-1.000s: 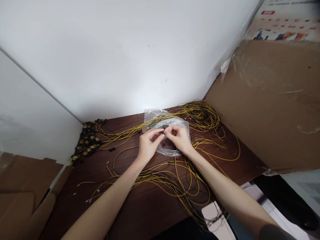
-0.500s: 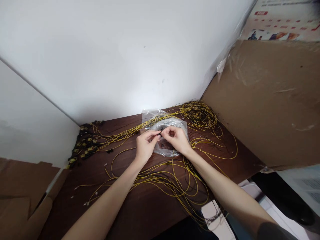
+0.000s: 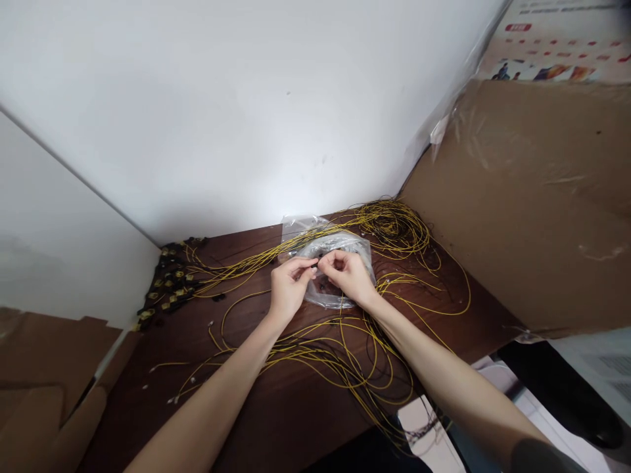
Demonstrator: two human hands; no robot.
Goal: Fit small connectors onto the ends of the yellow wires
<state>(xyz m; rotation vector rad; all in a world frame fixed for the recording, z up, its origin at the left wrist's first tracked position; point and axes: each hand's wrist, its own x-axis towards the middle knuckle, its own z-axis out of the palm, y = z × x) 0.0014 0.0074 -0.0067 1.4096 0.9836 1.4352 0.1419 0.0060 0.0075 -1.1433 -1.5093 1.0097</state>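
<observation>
Above a clear plastic bag (image 3: 363,248), my left hand (image 3: 288,288) is closed, thumb and index finger pinching a small dark piece (image 3: 315,265). Its exact kind is too small to tell. My right hand (image 3: 348,272) meets it fingertip to fingertip, also in a pinch. What sits between the right fingers is hidden. Small dark pieces show inside the bag. A yellow wire hangs below the right wrist and joins a loose bundle of yellow and black wires (image 3: 340,376) under my forearms, some with small pale ends.
Another long wire bundle (image 3: 251,261) crosses behind the bag, with black connectors (image 3: 170,279) at left and a coil (image 3: 392,226) at right. Cardboard (image 3: 532,197) stands on the right, more cardboard (image 3: 34,355) on the left. A white wall (image 3: 236,118) backs the brown table (image 3: 290,420).
Both hands keep the same pinch at the same spot over the bag. The whole view has shifted very slightly; nothing was let go.
</observation>
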